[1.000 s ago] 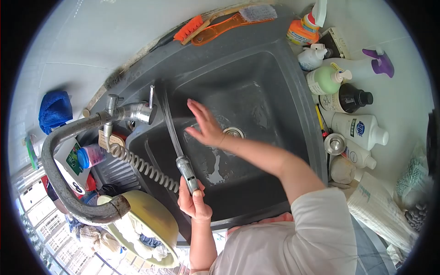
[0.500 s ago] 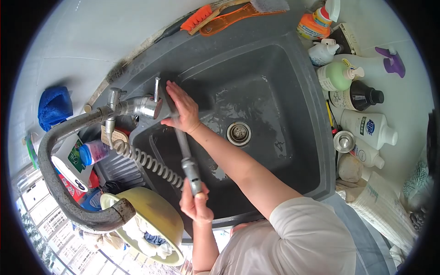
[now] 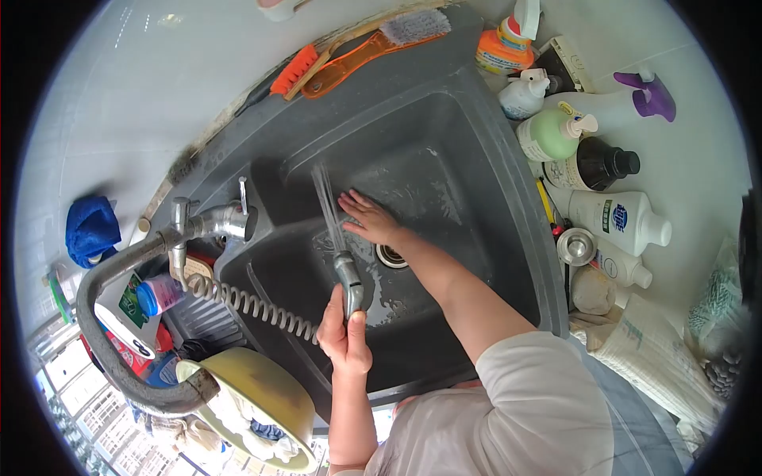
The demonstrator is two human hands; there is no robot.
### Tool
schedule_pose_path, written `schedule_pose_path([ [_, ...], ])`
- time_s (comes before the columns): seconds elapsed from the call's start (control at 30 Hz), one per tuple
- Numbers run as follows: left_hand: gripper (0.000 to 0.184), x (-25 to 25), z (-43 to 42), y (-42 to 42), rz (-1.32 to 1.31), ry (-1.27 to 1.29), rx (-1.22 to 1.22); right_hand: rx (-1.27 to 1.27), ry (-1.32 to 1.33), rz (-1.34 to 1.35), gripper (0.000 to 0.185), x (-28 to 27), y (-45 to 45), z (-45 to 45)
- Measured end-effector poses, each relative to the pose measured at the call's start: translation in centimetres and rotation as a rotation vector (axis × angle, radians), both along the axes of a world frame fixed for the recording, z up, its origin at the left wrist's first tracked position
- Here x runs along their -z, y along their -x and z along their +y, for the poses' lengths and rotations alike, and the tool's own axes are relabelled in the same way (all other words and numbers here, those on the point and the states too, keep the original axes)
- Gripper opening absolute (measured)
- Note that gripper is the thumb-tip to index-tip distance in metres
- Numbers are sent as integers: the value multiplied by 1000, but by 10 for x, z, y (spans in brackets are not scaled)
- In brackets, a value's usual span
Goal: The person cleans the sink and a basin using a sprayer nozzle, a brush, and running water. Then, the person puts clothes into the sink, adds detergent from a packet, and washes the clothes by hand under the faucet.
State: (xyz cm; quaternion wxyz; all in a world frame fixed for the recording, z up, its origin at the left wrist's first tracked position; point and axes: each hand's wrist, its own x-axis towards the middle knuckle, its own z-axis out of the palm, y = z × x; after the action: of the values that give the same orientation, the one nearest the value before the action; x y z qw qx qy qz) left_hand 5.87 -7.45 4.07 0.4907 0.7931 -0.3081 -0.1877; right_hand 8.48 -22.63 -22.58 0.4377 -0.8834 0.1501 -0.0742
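My left hand [image 3: 346,337] is wrapped around a chrome spray head [image 3: 348,282], thumb pressed on its handle. A jet of water [image 3: 327,194] shoots from it toward the far side of the grey sink [image 3: 444,159]. Inside the basin, my right hand [image 3: 371,218] reaches beside the jet, palm down with fingers spread and nothing held. Its wrist lies just above the metal drain [image 3: 390,255], partly covering it. A coiled hose [image 3: 246,301] runs from the wall tap [image 3: 226,220] to my left hand.
A thick curved pipe [image 3: 99,317] juts out at the left, above a yellow basin [image 3: 274,389] of cloths. Brushes [image 3: 341,67] lie along the back ledge. Bottles [image 3: 611,218] and a spray bottle [image 3: 506,47] line the right edge. A blue cloth [image 3: 92,230] hangs on the left wall.
My right hand has moved from near the tap, right and down into the basin. The spray head has shifted slightly right, and its jet now passes left of that hand. The view has shifted.
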Motion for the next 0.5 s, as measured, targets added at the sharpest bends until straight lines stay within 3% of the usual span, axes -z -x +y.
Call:
schedule_pose_path([
  [0.07, 55, 10, 3, 2, -11, 6, -35, 142, -279, 90, 73, -6, -8, 15],
  [0.13, 52, 2, 2, 5, 37, -4, -138, 341, -708, -112, 71, -41, -43, 42],
  [0.23, 48, -9, 4, 1, 14, 44, -320, 525, -657, -199, 71, -107, -89, 54],
  [0.3, 49, -16, 13, -7, 15, 59, -278, 570, -641, -200, 68, -146, -97, 53],
  [0.37, 49, -15, 17, -9, -24, 58, -262, 522, -582, -406, 65, -161, -90, 58],
  [0.43, 49, -15, 15, -5, 3, 15, -216, 523, -567, -478, 60, -139, -77, 57],
  [0.5, 50, -13, 12, 2, 25, -6, -191, 368, -539, -514, 57, -99, -64, 48],
])
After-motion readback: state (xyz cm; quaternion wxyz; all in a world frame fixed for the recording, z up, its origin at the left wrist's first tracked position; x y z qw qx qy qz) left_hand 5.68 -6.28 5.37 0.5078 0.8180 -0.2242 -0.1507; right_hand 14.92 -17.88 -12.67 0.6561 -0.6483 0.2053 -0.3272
